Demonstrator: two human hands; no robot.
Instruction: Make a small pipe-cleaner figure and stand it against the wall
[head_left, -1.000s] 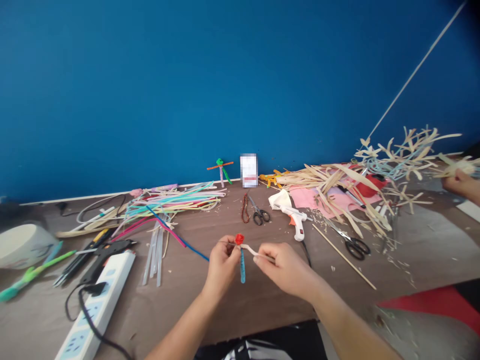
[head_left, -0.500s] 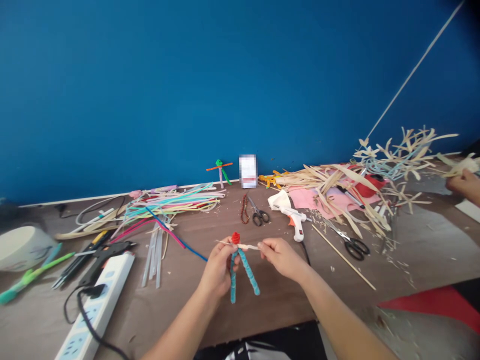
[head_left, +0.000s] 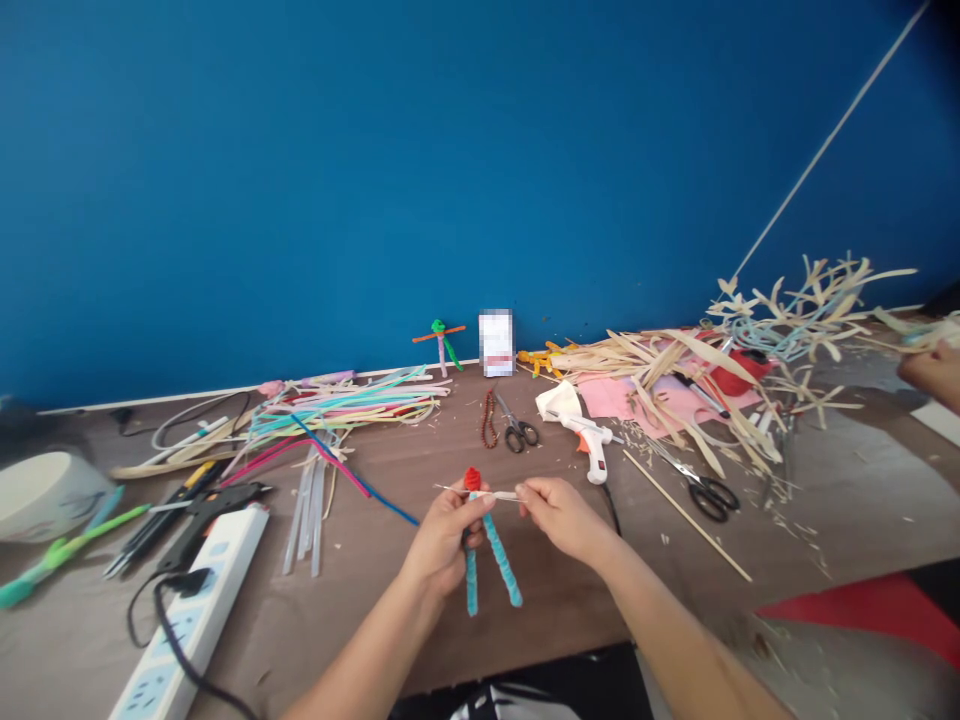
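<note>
Beside two hanging blue fuzzy stems (head_left: 503,563), brown tabletop (head_left: 556,612) opens lower centre; long white power strip (head_left: 212,603) bars lower left.

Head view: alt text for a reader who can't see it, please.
The left hand holds a figure with a red top and two blue legs; the right hand pinches a pale strip crossing it. A white glue gun, scissors, colorful strands and a power strip lie on the brown table.

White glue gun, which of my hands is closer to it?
Your right hand: it's nearer you than the white glue gun and slightly left, pinching a pale strip. Your left hand is farther left, holding the blue-legged figure.
</note>
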